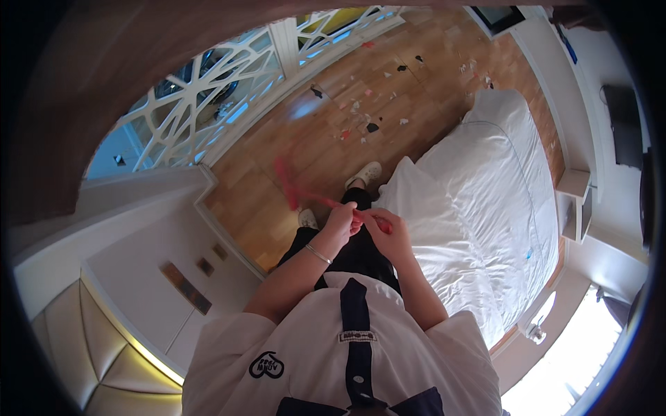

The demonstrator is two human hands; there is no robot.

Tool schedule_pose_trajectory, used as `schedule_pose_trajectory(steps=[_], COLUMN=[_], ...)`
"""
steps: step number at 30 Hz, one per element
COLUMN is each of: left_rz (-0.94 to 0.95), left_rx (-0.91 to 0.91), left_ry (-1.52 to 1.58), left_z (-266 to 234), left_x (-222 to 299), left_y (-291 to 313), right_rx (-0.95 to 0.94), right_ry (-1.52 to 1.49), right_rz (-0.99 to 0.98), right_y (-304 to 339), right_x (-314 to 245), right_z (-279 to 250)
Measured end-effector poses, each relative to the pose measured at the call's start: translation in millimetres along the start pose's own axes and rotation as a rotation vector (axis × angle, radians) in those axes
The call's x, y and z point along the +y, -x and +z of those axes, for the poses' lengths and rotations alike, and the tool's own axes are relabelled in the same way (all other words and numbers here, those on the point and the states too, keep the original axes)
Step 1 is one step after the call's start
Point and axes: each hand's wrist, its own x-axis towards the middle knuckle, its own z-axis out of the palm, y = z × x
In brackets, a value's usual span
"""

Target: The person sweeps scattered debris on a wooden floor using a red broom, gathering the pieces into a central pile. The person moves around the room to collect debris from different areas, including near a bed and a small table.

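A long, soft red strip point(288, 184) hangs out to the left from my hands, smeared by motion, so I cannot make out its exact kind. My left hand point(339, 223) is closed around it, with red showing between the fingers. Close beside it, my right hand point(390, 234) is closed too, and a bunched red part shows under its fingers. Both hands are held in front of my waist, above my dark trousers. A thin bracelet point(319, 254) circles my left wrist.
Scraps of paper and dark bits point(372, 127) litter the wooden floor point(277, 139) ahead. A bed with a rumpled white cover point(479, 208) stands close on my right. On the left are a white lattice screen point(201, 104) and a pale cabinet point(159, 256). A small shelf point(574, 208) lies beyond the bed.
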Motion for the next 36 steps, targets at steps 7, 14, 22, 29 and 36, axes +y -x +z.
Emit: schedule_pose_trajectory(steps=[7, 14, 22, 29, 36], left_rz=[-0.100, -0.015, 0.073, 0.242, 0.283], left_rx=[0.075, -0.122, -0.444, -0.348, -0.038], left_ry=[-0.075, -0.058, -0.084, -0.281, -0.289], left_z=[77, 253, 392, 422, 286], left_x=[12, 42, 83, 98, 120], left_y=[-71, -126, -134, -110, -163], right_rx=[0.040, 0.223, 0.292, 0.313, 0.008], right_ry=[0.102, 0.132, 0.574, 0.276, -0.046], right_rz=[0.222, 0.127, -0.207, -0.172, -0.067], right_y=[-78, -175, -229, -233, -260], right_x=[50, 32, 8, -11, -2], right_z=[-57, -196, -279, -317, -255])
